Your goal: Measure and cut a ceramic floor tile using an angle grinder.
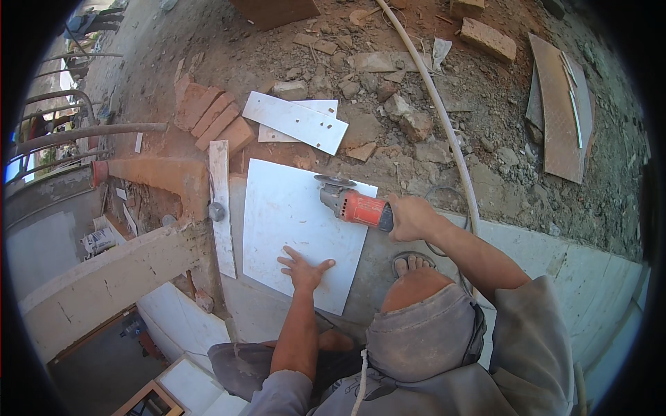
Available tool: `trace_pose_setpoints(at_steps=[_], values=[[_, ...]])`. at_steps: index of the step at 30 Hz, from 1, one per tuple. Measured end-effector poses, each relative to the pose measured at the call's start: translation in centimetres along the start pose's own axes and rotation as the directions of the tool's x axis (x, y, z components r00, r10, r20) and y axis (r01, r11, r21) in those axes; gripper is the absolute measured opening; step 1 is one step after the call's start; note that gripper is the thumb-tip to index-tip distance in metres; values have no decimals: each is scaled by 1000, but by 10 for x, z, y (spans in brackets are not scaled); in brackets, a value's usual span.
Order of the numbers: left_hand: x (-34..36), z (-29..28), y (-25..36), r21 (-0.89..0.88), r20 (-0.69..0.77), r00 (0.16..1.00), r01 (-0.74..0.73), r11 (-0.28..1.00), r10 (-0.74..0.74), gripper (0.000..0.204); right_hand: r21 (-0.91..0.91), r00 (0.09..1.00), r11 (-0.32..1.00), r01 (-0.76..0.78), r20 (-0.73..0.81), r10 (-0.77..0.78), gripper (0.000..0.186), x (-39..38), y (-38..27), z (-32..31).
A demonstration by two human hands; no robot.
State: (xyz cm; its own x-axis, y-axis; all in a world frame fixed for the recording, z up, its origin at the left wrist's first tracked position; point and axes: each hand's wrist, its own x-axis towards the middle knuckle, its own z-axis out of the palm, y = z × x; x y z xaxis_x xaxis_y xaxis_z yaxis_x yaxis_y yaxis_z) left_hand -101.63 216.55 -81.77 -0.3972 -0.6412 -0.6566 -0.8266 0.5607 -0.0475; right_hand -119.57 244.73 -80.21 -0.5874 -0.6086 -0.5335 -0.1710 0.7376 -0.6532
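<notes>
A large white tile (pixel 291 222) lies flat on the concrete ledge in front of me. My left hand (pixel 305 269) is pressed on its near part, fingers spread, holding nothing. In my right hand (pixel 415 217) is a red and grey angle grinder (pixel 361 208), gripped by the rear of its body. The grinder's disc (pixel 335 181) is over the tile's far edge, close to the right corner. Whether the disc touches the tile or spins, I cannot tell. A dark cord runs back from the grinder beside my right forearm.
Two white tile strips (pixel 295 121) lie beyond the tile, beside stacked bricks (pixel 214 114). A narrow board (pixel 222 208) lies along the tile's left. Rubble (pixel 409 121) and a long pale hose (pixel 444 114) spread beyond. Brown tiles (pixel 558 111) lie far right. My sandalled foot (pixel 411 263) is close by.
</notes>
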Motion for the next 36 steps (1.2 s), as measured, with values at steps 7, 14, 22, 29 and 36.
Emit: trace_pose_setpoints(at_steps=[7,14,22,29,36], values=[[0,0,1,12,5,1000,8,1000,-8,149,3,1000,1000,-14,14,14,50,-4,-2,-4],[0,1,2,4,3,1000,12,1000,-12,148,11,1000,1000,1,-12,-1,59,-1,8,5],[1,0,1,18,-5,1000,26,999,-26,149,29,1000,1000,-6,5,6,59,2,7,6],[0,1,3,16,1,1000,24,1000,-24,149,20,1000,1000,-2,-11,2,59,-1,9,7],[1,1,-1,17,-4,1000,13,1000,-13,149,27,1000,1000,10,-7,-10,62,-2,13,9]])
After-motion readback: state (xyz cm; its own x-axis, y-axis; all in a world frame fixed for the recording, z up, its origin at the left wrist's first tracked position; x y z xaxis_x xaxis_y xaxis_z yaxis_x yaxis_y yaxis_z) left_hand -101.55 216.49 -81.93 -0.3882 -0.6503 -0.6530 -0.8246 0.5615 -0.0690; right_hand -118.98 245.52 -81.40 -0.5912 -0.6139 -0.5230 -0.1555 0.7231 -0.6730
